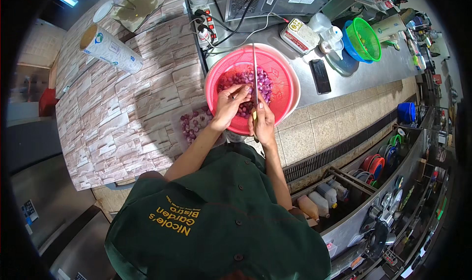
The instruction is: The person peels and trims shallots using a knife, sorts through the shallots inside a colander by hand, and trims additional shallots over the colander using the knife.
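Note:
In front of me a pink plastic colander [284, 73] sits inside a white basin [297, 92]. Many peeled purple shallots [263, 79] lie in it. My right hand [264, 124] grips a long-bladed knife [254, 68] by its yellowish handle, the blade pointing away from me over the colander. Close beside the blade, my left hand [230, 105] pinches a small shallot [250, 90] between its fingertips, partly hidden by the fingers. Under my left forearm, a clear plastic tub [179, 136] contains darker reddish shallots, apparently with skins on.
A stone-patterned table [110, 132] extends left, bearing a cardboard-cored roll [110, 49]. Behind the colander are a power strip [210, 22] with cords and a metal appliance [280, 1]. A phone [320, 76], a tub [300, 36] and a green basket [364, 40] occupy the steel counter [391, 70].

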`<state>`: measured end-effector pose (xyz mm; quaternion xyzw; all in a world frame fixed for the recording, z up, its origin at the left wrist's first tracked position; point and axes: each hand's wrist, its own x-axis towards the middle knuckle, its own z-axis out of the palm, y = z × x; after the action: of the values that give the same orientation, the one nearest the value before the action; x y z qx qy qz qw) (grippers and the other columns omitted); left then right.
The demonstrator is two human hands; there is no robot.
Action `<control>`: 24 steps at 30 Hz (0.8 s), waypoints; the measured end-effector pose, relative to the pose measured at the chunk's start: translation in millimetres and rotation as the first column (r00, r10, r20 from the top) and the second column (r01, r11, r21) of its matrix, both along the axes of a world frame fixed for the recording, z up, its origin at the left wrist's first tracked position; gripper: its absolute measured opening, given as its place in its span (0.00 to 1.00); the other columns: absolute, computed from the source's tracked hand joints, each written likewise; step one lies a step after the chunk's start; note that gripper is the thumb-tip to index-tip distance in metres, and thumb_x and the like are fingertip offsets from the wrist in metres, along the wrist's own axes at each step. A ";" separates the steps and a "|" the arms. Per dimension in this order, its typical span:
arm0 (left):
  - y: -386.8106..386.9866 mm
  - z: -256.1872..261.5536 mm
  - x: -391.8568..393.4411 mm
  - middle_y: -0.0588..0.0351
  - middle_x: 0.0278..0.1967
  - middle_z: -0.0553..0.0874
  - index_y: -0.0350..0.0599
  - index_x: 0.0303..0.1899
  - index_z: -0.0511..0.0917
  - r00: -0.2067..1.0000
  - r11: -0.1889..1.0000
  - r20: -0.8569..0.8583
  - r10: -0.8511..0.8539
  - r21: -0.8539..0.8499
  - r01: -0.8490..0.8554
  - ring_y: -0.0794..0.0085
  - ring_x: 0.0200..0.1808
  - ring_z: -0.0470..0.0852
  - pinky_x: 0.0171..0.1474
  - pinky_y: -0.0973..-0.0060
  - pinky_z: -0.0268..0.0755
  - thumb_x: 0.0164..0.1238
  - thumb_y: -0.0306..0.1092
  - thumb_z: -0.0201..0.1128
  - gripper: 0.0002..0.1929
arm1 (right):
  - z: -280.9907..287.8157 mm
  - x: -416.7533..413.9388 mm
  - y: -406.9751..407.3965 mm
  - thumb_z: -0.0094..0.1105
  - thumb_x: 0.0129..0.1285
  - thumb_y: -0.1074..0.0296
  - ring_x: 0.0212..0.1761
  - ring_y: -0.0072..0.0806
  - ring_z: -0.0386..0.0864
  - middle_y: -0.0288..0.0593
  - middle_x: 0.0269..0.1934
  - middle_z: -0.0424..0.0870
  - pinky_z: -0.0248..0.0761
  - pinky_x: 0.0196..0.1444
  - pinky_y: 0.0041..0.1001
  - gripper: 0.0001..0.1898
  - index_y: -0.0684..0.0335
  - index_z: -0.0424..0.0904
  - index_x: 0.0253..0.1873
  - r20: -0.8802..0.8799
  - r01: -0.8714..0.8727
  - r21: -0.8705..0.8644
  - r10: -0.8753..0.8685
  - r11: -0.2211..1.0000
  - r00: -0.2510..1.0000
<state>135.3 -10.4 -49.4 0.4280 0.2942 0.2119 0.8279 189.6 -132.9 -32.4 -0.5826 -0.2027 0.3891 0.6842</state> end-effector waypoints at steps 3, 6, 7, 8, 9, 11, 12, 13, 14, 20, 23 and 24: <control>-0.9 0.3 0.3 0.57 0.42 0.85 0.35 0.50 0.80 1.000 1.000 -0.007 -0.009 -0.015 0.009 0.78 0.41 0.82 0.47 0.79 0.77 0.70 0.36 0.62 0.15 | -2.6 -1.2 3.0 0.34 0.78 0.57 0.10 0.15 0.59 0.29 0.17 0.58 0.57 0.11 0.17 0.24 0.64 0.58 0.71 0.021 0.065 -0.018 -0.064 0.998 0.998; -0.1 -1.3 0.0 0.55 0.42 0.85 0.35 0.50 0.79 1.000 1.000 0.011 -0.016 -0.026 0.016 0.76 0.42 0.83 0.47 0.78 0.77 0.69 0.37 0.63 0.15 | -5.7 -1.8 3.8 0.34 0.78 0.56 0.10 0.15 0.59 0.29 0.17 0.58 0.57 0.11 0.17 0.24 0.66 0.60 0.70 0.031 0.095 -0.020 -0.095 0.995 0.995; 0.2 -1.3 0.0 0.54 0.43 0.85 0.35 0.51 0.79 1.000 0.999 0.017 -0.025 -0.036 0.025 0.75 0.43 0.83 0.48 0.78 0.78 0.69 0.37 0.63 0.16 | -7.3 -0.9 2.9 0.35 0.78 0.56 0.11 0.15 0.60 0.29 0.17 0.58 0.58 0.11 0.17 0.24 0.66 0.60 0.70 0.025 0.096 -0.022 -0.095 0.995 0.995; -0.1 -1.2 -0.4 0.54 0.43 0.85 0.35 0.51 0.79 1.000 0.999 0.018 -0.025 -0.036 0.025 0.75 0.43 0.83 0.48 0.78 0.78 0.69 0.37 0.63 0.16 | -8.1 -0.4 2.4 0.35 0.78 0.56 0.11 0.15 0.60 0.29 0.17 0.58 0.58 0.11 0.17 0.24 0.66 0.60 0.70 0.019 0.096 -0.024 -0.096 0.995 0.995; -0.6 -0.1 -1.1 0.54 0.45 0.84 0.36 0.52 0.78 0.998 0.999 0.057 -0.019 -0.041 0.021 0.75 0.44 0.83 0.48 0.77 0.78 0.70 0.36 0.62 0.16 | -7.3 -0.2 3.0 0.35 0.78 0.56 0.11 0.15 0.60 0.29 0.17 0.58 0.58 0.11 0.17 0.24 0.66 0.60 0.70 0.019 0.096 -0.024 -0.096 0.995 0.995; -0.4 -0.4 -1.5 0.54 0.46 0.84 0.36 0.53 0.78 0.995 0.999 0.096 -0.013 -0.046 0.017 0.75 0.45 0.83 0.49 0.77 0.77 0.71 0.36 0.61 0.16 | -4.5 -0.1 4.6 0.33 0.78 0.57 0.10 0.14 0.59 0.29 0.14 0.59 0.56 0.12 0.16 0.24 0.63 0.60 0.71 -0.003 0.112 -0.025 -0.113 0.993 0.994; 0.1 -1.0 -1.6 0.54 0.47 0.83 0.36 0.54 0.77 0.994 0.998 0.112 -0.013 -0.052 0.019 0.74 0.46 0.83 0.49 0.77 0.77 0.71 0.35 0.60 0.16 | -4.4 -0.5 4.8 0.33 0.78 0.57 0.10 0.14 0.59 0.29 0.14 0.59 0.56 0.12 0.16 0.24 0.63 0.60 0.71 -0.003 0.113 -0.024 -0.113 0.993 0.994; 0.4 -1.4 -1.7 0.54 0.49 0.82 0.37 0.54 0.77 0.992 0.998 0.128 -0.014 -0.058 0.021 0.73 0.46 0.83 0.50 0.76 0.77 0.72 0.35 0.59 0.16 | -4.3 -0.8 5.1 0.33 0.78 0.56 0.10 0.14 0.59 0.28 0.14 0.59 0.56 0.12 0.16 0.24 0.63 0.61 0.71 0.006 0.125 -0.026 -0.125 0.992 0.992; 0.5 -1.8 -2.1 0.54 0.49 0.82 0.37 0.54 0.77 0.992 0.998 0.128 -0.014 -0.057 0.021 0.73 0.46 0.83 0.50 0.76 0.77 0.72 0.35 0.59 0.16 | -4.2 -1.2 5.2 0.33 0.78 0.56 0.10 0.14 0.59 0.28 0.14 0.58 0.56 0.11 0.16 0.24 0.63 0.61 0.71 0.014 0.138 -0.028 -0.138 0.990 0.990; -0.1 -0.5 -1.3 0.54 0.48 0.82 0.37 0.55 0.76 0.993 0.998 0.114 -0.035 -0.040 0.040 0.72 0.47 0.83 0.51 0.75 0.77 0.72 0.35 0.59 0.16 | -3.3 0.9 2.1 0.34 0.78 0.58 0.10 0.14 0.59 0.29 0.13 0.59 0.57 0.12 0.16 0.24 0.60 0.56 0.73 0.010 0.087 -0.005 -0.087 0.996 0.996; -0.2 0.6 -2.7 0.54 0.47 0.82 0.37 0.56 0.76 0.993 0.998 0.096 -0.062 -0.004 0.063 0.73 0.47 0.82 0.52 0.76 0.76 0.72 0.35 0.59 0.16 | 0.5 -0.4 1.3 0.34 0.78 0.59 0.10 0.14 0.59 0.30 0.13 0.59 0.58 0.12 0.16 0.24 0.57 0.52 0.75 -0.017 0.079 0.034 -0.079 0.996 0.997; -0.3 2.9 -3.1 0.54 0.46 0.82 0.37 0.56 0.76 0.993 0.998 0.105 -0.060 -0.018 0.062 0.73 0.47 0.82 0.52 0.75 0.76 0.71 0.35 0.60 0.17 | -0.1 -0.2 0.9 0.34 0.78 0.59 0.10 0.14 0.59 0.30 0.13 0.59 0.58 0.12 0.16 0.24 0.57 0.52 0.75 -0.017 0.081 0.035 -0.080 0.996 0.997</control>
<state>132.3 -10.8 -46.5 0.4163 0.2395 0.2052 0.8528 189.3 -132.1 -32.5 -0.5751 -0.1807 0.3621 0.7109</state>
